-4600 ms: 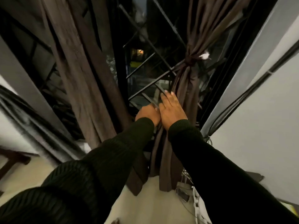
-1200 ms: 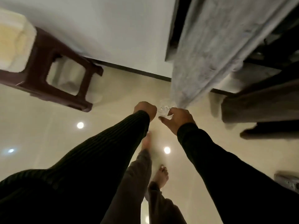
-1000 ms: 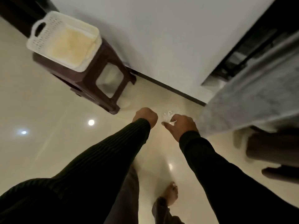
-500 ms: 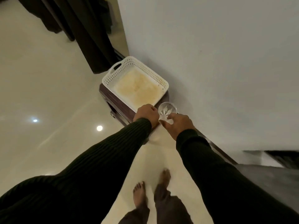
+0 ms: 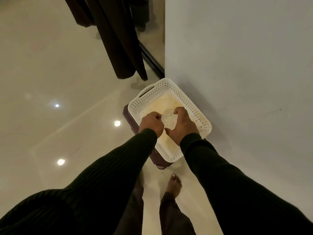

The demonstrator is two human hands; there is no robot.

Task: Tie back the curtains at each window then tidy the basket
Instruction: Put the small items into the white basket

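The right hand (image 5: 182, 126) holds a clear round thing (image 5: 169, 120) over the white basket (image 5: 191, 106). The left hand (image 5: 151, 123) is curled in a fist beside it, maybe pinching its edge. The basket sits on a dark stool (image 5: 159, 158) by the wall (image 5: 237, 65). This looks like the tidy step. Next, the thing needs a gentle drop inside. Dark curtains (image 5: 116, 39) hang farther off.

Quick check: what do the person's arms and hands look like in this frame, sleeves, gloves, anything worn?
Both arms wear long, dark ribbed knit sleeves that end in snug cuffs at the wrists. The left hand and right hand are bare: no gloves. No rings, watch or markings are visible in this dim view.
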